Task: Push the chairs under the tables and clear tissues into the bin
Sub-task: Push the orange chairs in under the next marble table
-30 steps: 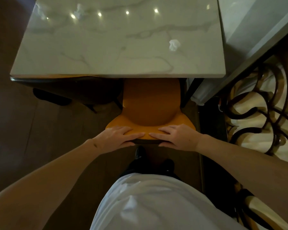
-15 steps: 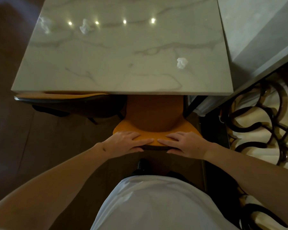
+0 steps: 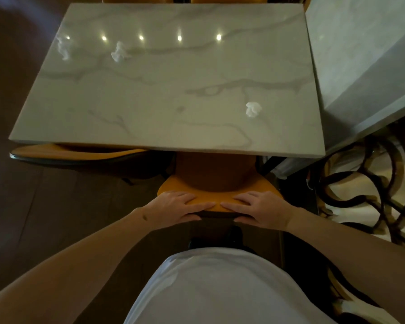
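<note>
Closest to the person, just below a white shirt point(image 3: 220, 288), both hands lie on the top edge of an orange chair's backrest point(image 3: 218, 202). The left hand point(image 3: 173, 208) rests with fingers laid fairly flat across the top of the rail and the thumb reaching along its near side; the right hand point(image 3: 262, 210) mirrors it, fingers pointing inward so that the two sets of fingertips nearly meet at the middle. Neither hand is clenched round the rail; both press on it.

Just beyond the hands, the chair's seat point(image 3: 214, 171) already runs under the near edge of the marble table point(image 3: 168, 127), so this chair looks largely tucked in. It appears to be a stiff moulded shell, probably light enough to slide on the dark floor point(image 3: 33, 206); pushing at the top rail with both palms, low and evenly, should keep it from twisting. To the left of the left hand, a second orange chair point(image 3: 80, 153) sits partly under the same edge.

Farther out, on the tabletop, one crumpled tissue point(image 3: 253, 109) lies ahead of the right hand, and two more, a middle tissue point(image 3: 120, 52) and a far-left tissue point(image 3: 63, 46), lie near the far side. They look soft and nearly weightless, best pinched from above. No bin is in view. To the right of the right hand, dark scrolled metalwork point(image 3: 360, 188) stands beside a grey ledge point(image 3: 360, 66).
</note>
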